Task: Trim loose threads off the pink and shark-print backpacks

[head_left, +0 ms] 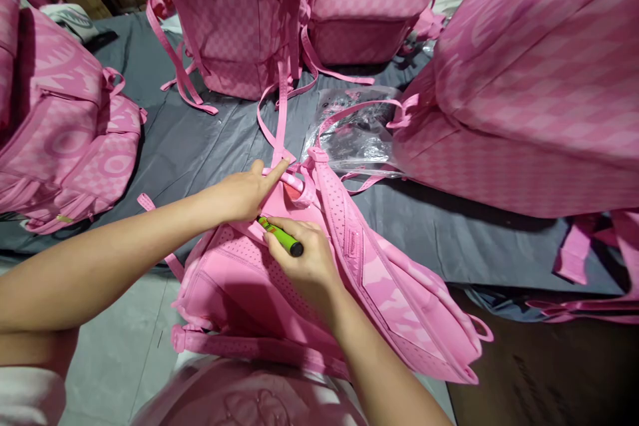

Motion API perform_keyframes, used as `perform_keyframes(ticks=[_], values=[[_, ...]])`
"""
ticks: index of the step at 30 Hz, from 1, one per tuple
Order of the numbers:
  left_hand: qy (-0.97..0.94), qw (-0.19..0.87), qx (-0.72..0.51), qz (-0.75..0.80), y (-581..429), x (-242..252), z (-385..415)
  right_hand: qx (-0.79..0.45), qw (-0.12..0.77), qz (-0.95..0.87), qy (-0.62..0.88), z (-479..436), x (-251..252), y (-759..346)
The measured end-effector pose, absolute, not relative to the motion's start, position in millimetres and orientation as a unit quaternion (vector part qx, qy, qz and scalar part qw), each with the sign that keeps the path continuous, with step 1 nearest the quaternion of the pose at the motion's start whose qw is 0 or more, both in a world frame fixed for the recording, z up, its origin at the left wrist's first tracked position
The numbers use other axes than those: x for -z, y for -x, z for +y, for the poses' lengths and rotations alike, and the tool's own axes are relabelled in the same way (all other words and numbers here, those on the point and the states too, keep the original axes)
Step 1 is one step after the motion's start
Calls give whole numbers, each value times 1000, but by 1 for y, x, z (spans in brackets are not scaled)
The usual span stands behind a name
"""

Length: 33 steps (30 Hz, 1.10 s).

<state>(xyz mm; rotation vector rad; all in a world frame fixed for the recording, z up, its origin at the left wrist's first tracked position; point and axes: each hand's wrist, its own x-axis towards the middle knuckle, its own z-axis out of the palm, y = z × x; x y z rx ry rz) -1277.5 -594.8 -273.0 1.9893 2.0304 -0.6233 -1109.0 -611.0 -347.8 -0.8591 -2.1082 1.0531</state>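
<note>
A pink backpack (239,279) lies across the table's front edge, its back panel and padded shoulder strap (349,239) facing up. My left hand (244,193) grips the fabric at its top, near the carry handle (304,193). The index finger is stretched toward a thin pink strap, while the other fingers curl out of sight. Held in my right hand (304,259) is a green marker (283,238) with a black end. Its far tip meets the fabric just below my left hand, and the exact contact point is hidden.
A grey cloth (210,140) covers the table. Several more pink backpacks stand around, including a checked backpack (234,33) behind and a large backpack (539,93) at right. Clear plastic wrapping (349,133) lies between them. Below right is a brown cardboard surface (539,366).
</note>
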Motion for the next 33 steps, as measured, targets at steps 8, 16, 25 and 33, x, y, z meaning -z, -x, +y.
perform_keyframes(ticks=[8,16,25,33], values=[[-692,120,201,683,1284,277,-593,-355,330,-783,390,-609,352,1096],[-692,133,199,681,1286,279,-590,-366,391,-781,320,-612,350,1107],[-689,134,197,685,1289,284,-588,-323,374,-816,301,-610,346,1105],[-699,121,180,682,1290,286,-590,-311,365,-822,308,-609,346,1106]])
